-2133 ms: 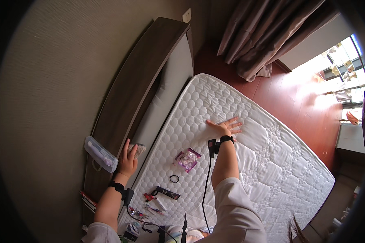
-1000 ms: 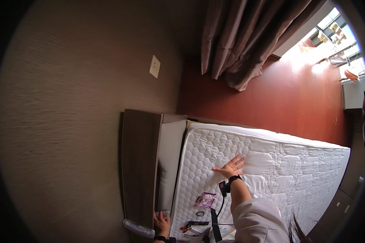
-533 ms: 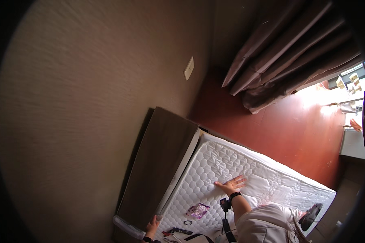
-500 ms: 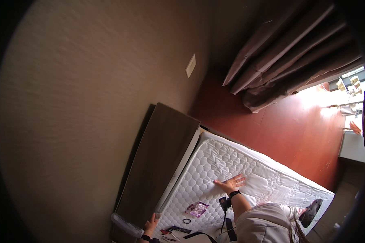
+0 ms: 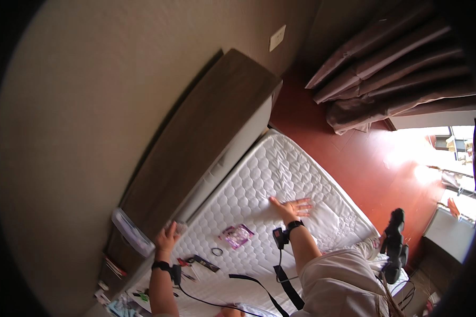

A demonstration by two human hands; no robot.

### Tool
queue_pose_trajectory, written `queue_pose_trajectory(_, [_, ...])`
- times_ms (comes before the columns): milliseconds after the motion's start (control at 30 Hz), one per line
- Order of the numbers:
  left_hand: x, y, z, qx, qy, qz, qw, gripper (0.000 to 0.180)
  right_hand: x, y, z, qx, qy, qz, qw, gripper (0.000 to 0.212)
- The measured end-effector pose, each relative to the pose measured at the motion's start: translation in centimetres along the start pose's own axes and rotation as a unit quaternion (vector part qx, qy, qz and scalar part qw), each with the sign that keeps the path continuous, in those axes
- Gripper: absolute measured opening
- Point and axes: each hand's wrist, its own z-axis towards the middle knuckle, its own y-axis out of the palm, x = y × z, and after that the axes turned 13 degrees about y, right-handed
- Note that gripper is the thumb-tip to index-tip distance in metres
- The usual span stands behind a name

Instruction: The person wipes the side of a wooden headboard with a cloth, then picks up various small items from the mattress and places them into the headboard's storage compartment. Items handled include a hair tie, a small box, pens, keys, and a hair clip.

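My right hand lies flat on the white quilted mattress, fingers spread and holding nothing. At the mattress edge beside the brown headboard, my left hand is closed around a small greyish crumpled thing, too blurred to name. Between the hands lie a purple-and-clear packet and a black ring-shaped band. Nearer my left wrist are a red-handled tool and a flat black strip. Each wrist wears a black band with a small cabled device.
A clear plastic box stands at the headboard's near end, above some books. Black straps cross the mattress near me. My black shoe is at the right edge. Red floor and brown curtains lie beyond.
The view has shifted, so more of the near mattress and my left forearm show. My right hand stays spread on the mattress; my left hand stays by the headboard edge with the greyish thing.
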Motion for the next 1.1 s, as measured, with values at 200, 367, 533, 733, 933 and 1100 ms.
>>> queue_pose_trajectory(200, [4.9, -3.0, 4.0, 0.125, -0.147, -0.032, 0.981, 0.059, -0.2, -0.1, -0.2, 0.073, -0.011, -0.016, 0.997, 0.156])
queue_pose_trajectory(367, [14.9, -4.0, 3.9, 0.333, -0.281, -0.125, 0.891, 0.045, 0.5, -0.9, -0.4, 0.015, -0.044, -0.052, 0.998, 0.16])
queue_pose_trajectory(533, [24.7, -4.3, 2.0, 0.355, -0.365, -0.267, 0.818, 0.045, 0.2, -0.3, 1.6, -0.132, -0.12, 0.018, 0.984, 0.155])
queue_pose_trajectory(733, [31.4, -1.3, 0.2, 0.32, -0.491, -0.351, 0.73, 0.053, -0.8, -0.4, 6.6, -0.353, -0.156, 0.038, 0.922, 0.135])
queue_pose_trajectory(933, [37.7, 0.6, 3.0, 0.374, -0.551, -0.452, 0.593, 0.06, -0.9, -6.3, 5.3, -0.261, -0.597, -0.473, 0.593, 0.121])
queue_pose_trajectory(1100, [40.4, -3.4, 5.7, 0.381, -0.519, -0.582, 0.496, 0.061, 4.0, -8.5, -1.5, -0.44, -0.327, -0.301, 0.781, 0.069])
